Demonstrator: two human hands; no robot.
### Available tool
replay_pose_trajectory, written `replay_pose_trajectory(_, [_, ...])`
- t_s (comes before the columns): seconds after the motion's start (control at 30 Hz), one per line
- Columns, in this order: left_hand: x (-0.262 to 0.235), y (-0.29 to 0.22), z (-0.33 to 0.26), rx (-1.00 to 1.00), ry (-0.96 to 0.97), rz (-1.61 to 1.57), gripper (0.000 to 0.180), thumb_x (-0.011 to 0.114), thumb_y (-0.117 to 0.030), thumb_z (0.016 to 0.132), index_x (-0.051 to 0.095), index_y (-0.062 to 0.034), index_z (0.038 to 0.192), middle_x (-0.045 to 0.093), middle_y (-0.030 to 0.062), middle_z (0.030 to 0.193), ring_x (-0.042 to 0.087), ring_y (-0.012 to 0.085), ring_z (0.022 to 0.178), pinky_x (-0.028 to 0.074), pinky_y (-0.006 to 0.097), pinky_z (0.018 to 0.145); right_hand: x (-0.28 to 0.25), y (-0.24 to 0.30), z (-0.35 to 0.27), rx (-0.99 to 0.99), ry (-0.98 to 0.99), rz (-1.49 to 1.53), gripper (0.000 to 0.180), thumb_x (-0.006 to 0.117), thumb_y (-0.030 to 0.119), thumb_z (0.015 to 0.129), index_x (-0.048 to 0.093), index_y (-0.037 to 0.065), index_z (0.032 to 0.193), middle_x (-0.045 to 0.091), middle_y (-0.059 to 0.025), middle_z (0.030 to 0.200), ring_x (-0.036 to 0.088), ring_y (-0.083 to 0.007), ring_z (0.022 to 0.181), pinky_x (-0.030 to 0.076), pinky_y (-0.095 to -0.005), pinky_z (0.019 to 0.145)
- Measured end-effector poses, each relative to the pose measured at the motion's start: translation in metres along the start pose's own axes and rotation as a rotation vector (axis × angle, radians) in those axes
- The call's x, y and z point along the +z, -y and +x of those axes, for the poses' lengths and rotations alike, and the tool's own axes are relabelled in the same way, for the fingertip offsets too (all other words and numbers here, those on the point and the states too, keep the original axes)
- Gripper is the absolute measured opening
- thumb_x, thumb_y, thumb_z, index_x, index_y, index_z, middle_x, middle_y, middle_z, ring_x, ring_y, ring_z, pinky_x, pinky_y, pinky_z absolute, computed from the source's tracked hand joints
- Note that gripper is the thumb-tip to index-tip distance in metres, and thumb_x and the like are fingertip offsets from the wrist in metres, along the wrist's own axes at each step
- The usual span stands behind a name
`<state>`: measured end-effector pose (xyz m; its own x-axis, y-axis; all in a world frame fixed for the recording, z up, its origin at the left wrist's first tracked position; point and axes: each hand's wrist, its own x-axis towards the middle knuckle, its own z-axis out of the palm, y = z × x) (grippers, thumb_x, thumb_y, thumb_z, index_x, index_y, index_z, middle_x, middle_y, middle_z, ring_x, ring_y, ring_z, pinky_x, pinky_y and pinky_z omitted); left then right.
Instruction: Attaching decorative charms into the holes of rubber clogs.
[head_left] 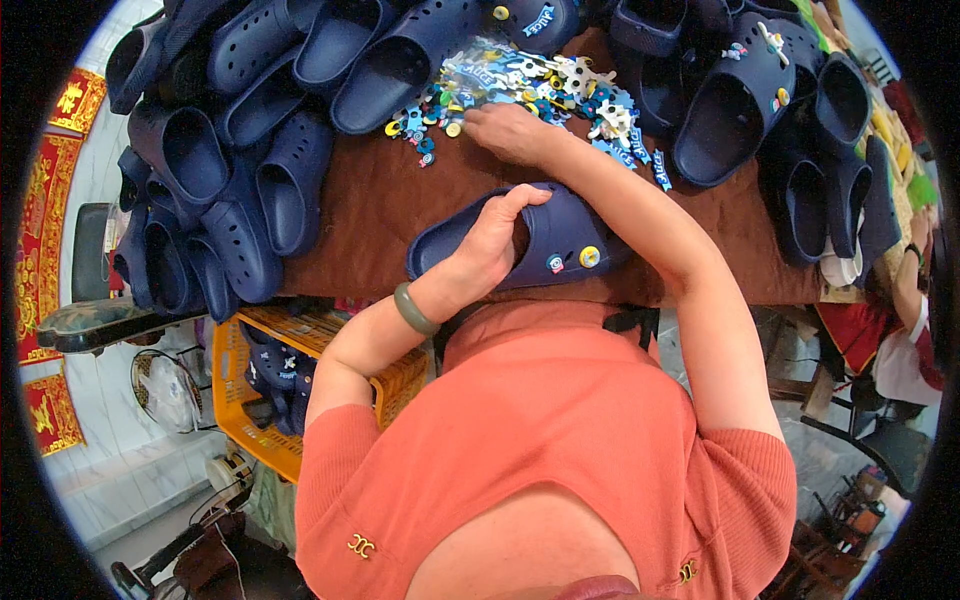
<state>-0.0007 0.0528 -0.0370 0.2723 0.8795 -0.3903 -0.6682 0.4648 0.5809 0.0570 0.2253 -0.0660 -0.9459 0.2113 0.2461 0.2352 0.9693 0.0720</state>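
A navy clog [560, 232] lies on its side at the near edge of the brown-covered table, its opening toward the left. My left hand [490, 240] grips it, fingers inside the opening and thumb over the upper edge. Two small charms, one of them a round yellow piece [588, 258], sit in the clog's holes. Beyond the clog, my right hand [508, 133] reaches into a loose pile of colourful shoe charms [570, 80]. Its fingers are curled down at the pile's near left side; whatever they pinch is hidden. A round pale-yellow charm [453, 129] lies beside the fingertips.
Stacked plain navy clogs [290, 180] crowd the table's left side. At the right, a clog bearing charms [735, 110] stands among others. An orange crate [228, 385] holding decorated clogs is below left. Another person's arm [908, 285] shows at far right.
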Motion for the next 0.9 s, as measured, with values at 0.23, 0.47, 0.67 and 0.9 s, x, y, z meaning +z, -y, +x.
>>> replay_pose_trajectory(0.23, [0.006, -0.003, -0.001, 0.018, 0.008, 0.036, 0.024, 0.058, -0.017, 0.086, 0.065, 0.0018, 0.100, 0.069, 0.0101, 0.099, 0.065, 0.0189, 0.089, 0.049, 0.033, 0.087, 0.005, -0.001, -0.013, 0.276, -0.046, -0.063, 0.015, 0.054, 0.012, 0.082, 0.060, 0.005, 0.093, 0.059, -0.0129, 0.096, 0.062, -0.0298, 0.086, 0.052, -0.0416, 0.070])
replay_pose_trajectory(0.47, [0.002, -0.001, 0.000, 0.024, 0.003, 0.027, 0.026, 0.059, -0.017, 0.085, 0.064, 0.0009, 0.102, 0.069, 0.0112, 0.100, 0.066, 0.0213, 0.089, 0.050, 0.035, 0.088, -0.035, 0.013, -0.007, 0.271, 0.094, -0.130, 0.023, 0.059, 0.020, 0.080, 0.065, 0.007, 0.097, 0.060, -0.0122, 0.097, 0.057, -0.0277, 0.096, 0.049, -0.0408, 0.073])
replay_pose_trajectory(0.67, [0.006, -0.003, -0.001, -0.024, 0.034, -0.003, 0.026, 0.059, -0.018, 0.085, 0.064, 0.0009, 0.103, 0.069, 0.0110, 0.101, 0.066, 0.0211, 0.089, 0.050, 0.035, 0.088, -0.002, -0.005, 0.009, 0.348, -0.023, -0.336, 0.021, 0.062, 0.019, 0.079, 0.069, 0.007, 0.095, 0.059, -0.0104, 0.102, 0.053, -0.0262, 0.098, 0.050, -0.0393, 0.076])
replay_pose_trajectory(0.9, [0.004, -0.003, -0.002, 0.003, 0.013, 0.036, 0.028, 0.059, -0.019, 0.085, 0.064, 0.0012, 0.104, 0.069, 0.0113, 0.101, 0.066, 0.0213, 0.090, 0.050, 0.034, 0.089, -0.020, -0.006, -0.008, 0.619, 0.179, -0.279, 0.024, 0.063, 0.015, 0.081, 0.067, 0.002, 0.100, 0.059, -0.0186, 0.105, 0.061, -0.0315, 0.098, 0.054, -0.0373, 0.076])
